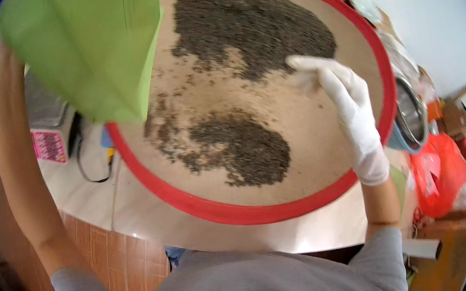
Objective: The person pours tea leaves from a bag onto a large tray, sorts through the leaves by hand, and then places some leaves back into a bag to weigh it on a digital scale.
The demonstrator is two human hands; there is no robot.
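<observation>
A large round tray with a red rim [261, 215] and a tan base lies on the table before me. Dark loose bits, perhaps tea leaves, form a big pile [251, 25] at its far side and a smaller pile [252, 151] nearer me, with scattered bits between. My right hand [338, 93], in a white glove, is over the tray's right part, fingers extended beside the far pile and nothing seen in them. A green sheet or bag [87, 45] hangs over the tray's left edge. My left arm reaches up beside it; the left hand is mostly hidden behind the green material.
Left of the tray stands a scale-like device [45, 114] with a pink label, near a black cable [96, 180]. At right are a metal bowl [410, 112] in a blue basket, a red plastic bag [438, 173] and cardboard boxes [451, 244]. A white wall rises behind.
</observation>
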